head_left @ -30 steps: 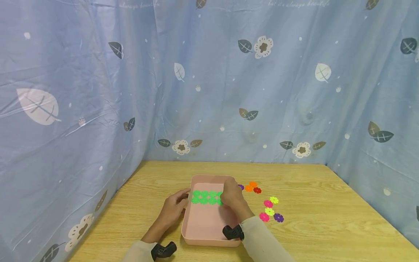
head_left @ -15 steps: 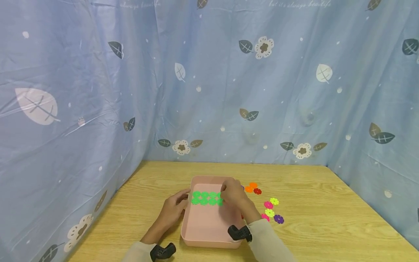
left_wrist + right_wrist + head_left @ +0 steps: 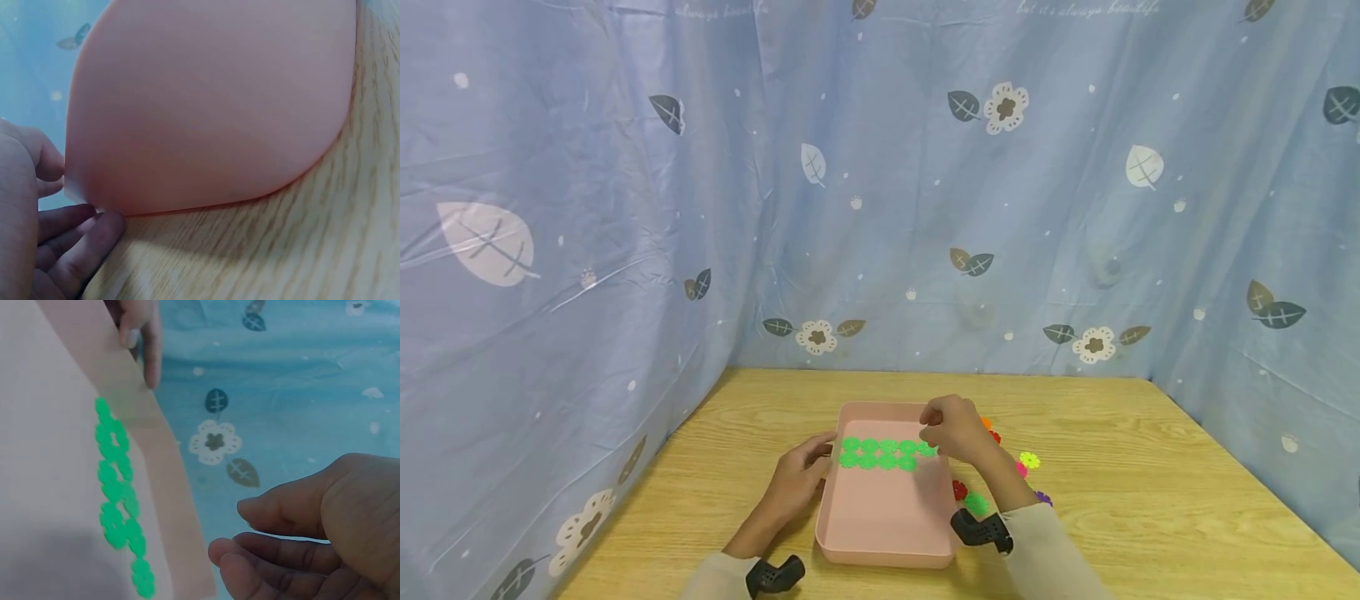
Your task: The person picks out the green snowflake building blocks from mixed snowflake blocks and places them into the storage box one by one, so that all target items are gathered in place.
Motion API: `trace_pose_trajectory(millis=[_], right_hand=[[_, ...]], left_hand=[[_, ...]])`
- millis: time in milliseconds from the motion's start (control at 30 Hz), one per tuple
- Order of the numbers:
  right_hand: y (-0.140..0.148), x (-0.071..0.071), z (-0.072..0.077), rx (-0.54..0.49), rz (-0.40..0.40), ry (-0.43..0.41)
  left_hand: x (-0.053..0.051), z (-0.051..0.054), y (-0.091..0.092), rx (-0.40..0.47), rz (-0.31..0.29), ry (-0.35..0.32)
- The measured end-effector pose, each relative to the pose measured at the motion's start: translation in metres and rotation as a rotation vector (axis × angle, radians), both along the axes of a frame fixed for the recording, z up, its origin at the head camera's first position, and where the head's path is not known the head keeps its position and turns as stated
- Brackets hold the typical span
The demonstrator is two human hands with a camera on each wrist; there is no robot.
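A shallow pink plastic box (image 3: 887, 521) stands on the table, with two rows of green snowflake discs (image 3: 887, 454) lying flat in its far half. At its left wall is my left hand (image 3: 797, 471); the fingertips (image 3: 103, 228) touch the outside of the wall near the far corner. My right hand (image 3: 958, 429) hovers over the box's far right side, beside the rightmost disc of the far row. In the right wrist view its thumb and fingers are bent loosely, apart, with nothing between them. Its wrist and forearm partly hide discs on the table.
Right of the box, on the wooden table (image 3: 1097, 467), lie a red disc (image 3: 959, 490) and a green disc (image 3: 976, 504). Yellow (image 3: 1029, 460), pink, purple and orange discs lie farther right, partly covered by my right arm. Blue curtain (image 3: 880, 208) surrounds the table's back and sides.
My right hand has drawn back to the right and its fingers have parted. A green disc now shows at the far row's right end. My left hand has stayed at the box's left wall.
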State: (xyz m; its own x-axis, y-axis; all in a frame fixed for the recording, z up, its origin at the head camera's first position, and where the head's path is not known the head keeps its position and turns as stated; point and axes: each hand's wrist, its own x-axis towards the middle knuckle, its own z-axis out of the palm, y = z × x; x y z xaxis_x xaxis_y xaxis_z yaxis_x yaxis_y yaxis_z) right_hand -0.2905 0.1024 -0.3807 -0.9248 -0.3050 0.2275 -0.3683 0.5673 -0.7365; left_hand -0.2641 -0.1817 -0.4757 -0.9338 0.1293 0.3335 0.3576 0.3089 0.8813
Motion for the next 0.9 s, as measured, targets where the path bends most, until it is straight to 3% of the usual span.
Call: trace_pose_trajectory(millis=[200, 433, 900], right_hand=[[0.025, 0.006, 0.004, -0.008, -0.02, 0.061], [0.047, 0.015, 0.007, 0.015, -0.069, 0.063], [0.083, 0.024, 0.0, 0.131, -0.003, 0.111]], left_hand=[[0.0, 0.001, -0.001, -0.014, 0.003, -0.007], [-0.001, 0.001, -0.001, -0.003, 0.004, -0.031], [-0.001, 0.0, 0.0, 0.015, 0.005, -0.046]])
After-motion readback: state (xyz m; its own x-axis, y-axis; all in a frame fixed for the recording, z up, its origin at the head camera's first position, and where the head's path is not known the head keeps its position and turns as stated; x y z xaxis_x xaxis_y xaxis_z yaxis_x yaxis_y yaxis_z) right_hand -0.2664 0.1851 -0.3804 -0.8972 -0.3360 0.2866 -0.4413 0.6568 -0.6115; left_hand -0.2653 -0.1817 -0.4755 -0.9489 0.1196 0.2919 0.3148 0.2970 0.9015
